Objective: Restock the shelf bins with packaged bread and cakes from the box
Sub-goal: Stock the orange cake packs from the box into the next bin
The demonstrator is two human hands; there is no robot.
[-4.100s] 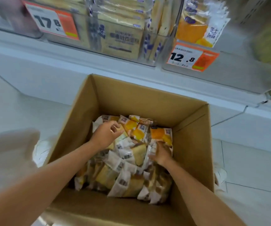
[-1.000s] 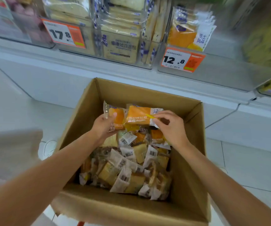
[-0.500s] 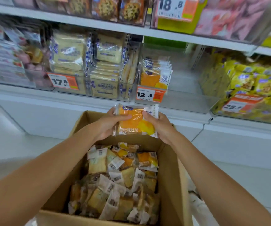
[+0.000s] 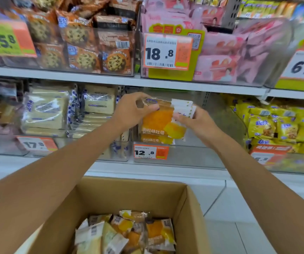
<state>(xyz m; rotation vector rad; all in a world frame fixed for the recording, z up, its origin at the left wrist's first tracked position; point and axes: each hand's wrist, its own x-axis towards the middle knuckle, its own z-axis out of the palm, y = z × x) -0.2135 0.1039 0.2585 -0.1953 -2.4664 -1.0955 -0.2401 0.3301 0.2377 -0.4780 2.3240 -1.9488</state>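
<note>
— Which step is this?
— Shelving. The left hand (image 4: 131,109) pinches the orange pack (image 4: 158,120) at its top, and the right hand (image 4: 193,120) grips its white edge, over the clear bin (image 4: 193,153) tagged 12.8.
— Next?
— I'd say lower it behind the packs standing there, then return to the box (image 4: 189,208).

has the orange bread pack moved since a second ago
Yes. The orange bread pack, held by the left hand and right hand, went up from the cardboard box to the bin above the 12.8 price tag.
</note>
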